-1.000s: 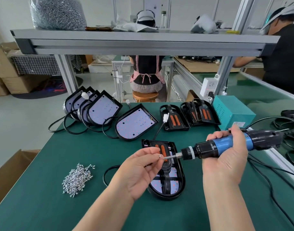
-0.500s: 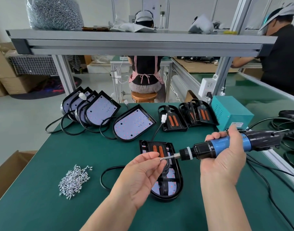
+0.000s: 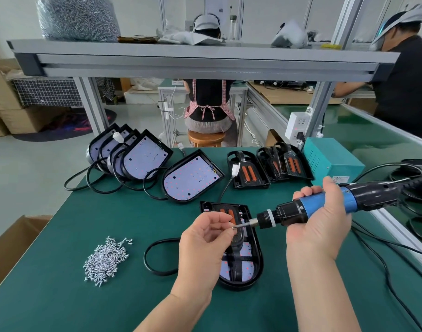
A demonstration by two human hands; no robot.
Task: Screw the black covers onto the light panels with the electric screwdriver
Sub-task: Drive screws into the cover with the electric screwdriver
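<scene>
My right hand [image 3: 321, 226] grips the blue and black electric screwdriver [image 3: 325, 206], held level with its bit pointing left. My left hand [image 3: 205, 238] pinches a small screw at the bit's tip [image 3: 236, 226]. Below both hands a light panel with its black cover [image 3: 241, 255] fitted on top lies flat on the green table. A bare light panel [image 3: 192, 179] lies behind it, and several more [image 3: 133, 155] lean in a stack at the back left. Loose black covers [image 3: 247, 172] with orange inserts sit at the back right.
A heap of silver screws [image 3: 107, 258] lies on the table [image 3: 61, 295] at the left. A teal power box [image 3: 329, 161] stands at the back right with cables running along the right edge. A grey shelf [image 3: 205, 61] spans overhead. Two people work at benches beyond.
Both hands stay over the covered panel. My left hand's fingers have shifted slightly at the bit tip; the screwdriver stays nearly level.
</scene>
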